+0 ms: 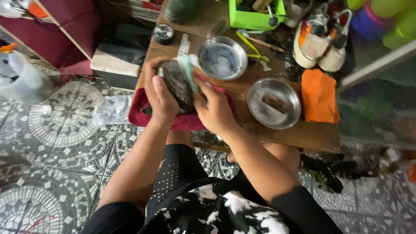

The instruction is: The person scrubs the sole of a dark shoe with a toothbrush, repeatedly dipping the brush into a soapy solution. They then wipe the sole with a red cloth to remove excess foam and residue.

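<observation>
Low wooden table (303, 134) over patterned mosaic floor tiles (56, 143).
Left hand (158, 93) grips a dark, grimy shoe (178, 84); right hand (214, 110) grasps a teal-handled brush (189, 71) against it, above a maroon cloth (184, 121), beside two round steel bowls (274, 103).

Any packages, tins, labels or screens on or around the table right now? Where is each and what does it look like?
Round tin: table's far left corner, black with pale lid label.
Green box: far edge, bright green, open, holding tools.
Clear bag: floor left of table, crumpled.
White bag: floor, far left, translucent.
No screens or signs.
</observation>
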